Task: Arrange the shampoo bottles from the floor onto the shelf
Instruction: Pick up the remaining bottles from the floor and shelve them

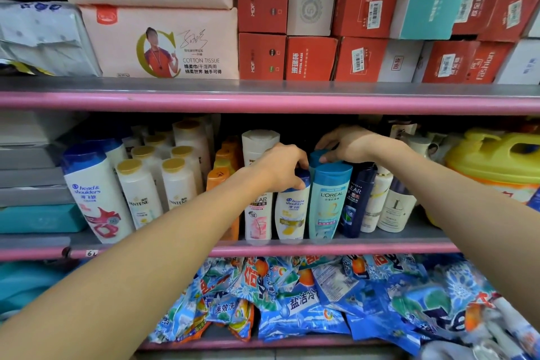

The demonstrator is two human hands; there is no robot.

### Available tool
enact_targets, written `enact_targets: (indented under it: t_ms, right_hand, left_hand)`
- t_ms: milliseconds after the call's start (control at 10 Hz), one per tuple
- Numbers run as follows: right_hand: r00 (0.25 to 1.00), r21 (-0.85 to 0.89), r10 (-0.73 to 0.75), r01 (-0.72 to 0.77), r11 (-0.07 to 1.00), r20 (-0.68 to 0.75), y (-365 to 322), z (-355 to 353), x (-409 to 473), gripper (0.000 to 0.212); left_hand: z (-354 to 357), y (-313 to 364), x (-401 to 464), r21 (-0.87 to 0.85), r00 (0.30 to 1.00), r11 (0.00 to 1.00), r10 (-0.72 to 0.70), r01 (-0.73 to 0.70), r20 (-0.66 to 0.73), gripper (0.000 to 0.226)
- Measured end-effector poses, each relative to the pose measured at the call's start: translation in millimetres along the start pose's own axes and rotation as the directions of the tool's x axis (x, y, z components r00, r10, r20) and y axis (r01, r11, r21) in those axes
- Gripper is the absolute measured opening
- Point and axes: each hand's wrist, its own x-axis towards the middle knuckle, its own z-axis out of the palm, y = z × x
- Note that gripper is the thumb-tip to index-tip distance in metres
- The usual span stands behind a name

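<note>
Detergent bags heaped on bottom shelf | left hand grips cap of small Head & Shoulders bottle at middle shelf front | L'Oreal bottle touching its right | right hand fingertips curled on blue cap behind.

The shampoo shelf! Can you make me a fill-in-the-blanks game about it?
1. The left hand grips the Head & Shoulders bottle by its dark ____ cap.
2. The teal bottle beside it reads ____.
3. The right hand touches a teal cap ____ that bottle.
4. The shelf edge is ____.

Missing words: blue; L'OREAL; behind; pink
</note>
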Motion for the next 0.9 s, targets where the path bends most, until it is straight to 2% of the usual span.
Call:
enact_targets:
  t_ms: [100,200,300,400,500,800,900]
  right_hand:
    - [0.987,0.103,-0.015,0.032,0.994,-0.162,6.6,1.1,-6.6,0.030]
    - [0.945,0.185,-0.010,0.074,0.980,-0.327,13.5,3.3,-25.0,0.022]
    - [0.986,0.169,-0.040,0.068,0.983,-0.163,18.2,5.4,-47.6,0.027]
    - [0.985,0.037,-0.011,0.018,0.999,-0.170,18.6,14.6,-54.9,0.041]
    - [0.968,0.083,0.008,0.013,0.996,-0.253,16.1,18.5,-57.7,0.042]
    - [0.967,0.087,-0.015,0.038,0.996,-0.254,18.7,22.0,-58.9,0.045]
    - [0.950,0.116,-0.001,0.039,0.992,-0.313,18.1,22.9,-66.1,0.047]
  left_hand:
    - [-1.3,0.5,-1.3,-0.069,1.000,0.998,-0.012,0.011,-0.023,0.061]
    - [-2.2,4.8,-1.9,-0.164,0.996,0.986,-0.027,0.012,-0.087,0.063]
    - [0.1,11.5,0.6,-0.126,0.993,0.992,-0.001,-0.014,-0.119,0.047]
    - [4.1,17.2,3.7,-0.088,0.989,0.996,-0.003,-0.010,-0.150,0.035]
    - [5.2,19.3,4.7,-0.085,0.986,0.996,-0.021,0.007,-0.165,0.030]
    - [7.3,18.9,2.9,-0.074,0.981,0.997,-0.021,0.006,-0.194,0.031]
    - [2.0,19.1,-3.9,-0.167,0.974,0.986,-0.036,-0.002,-0.226,0.034]
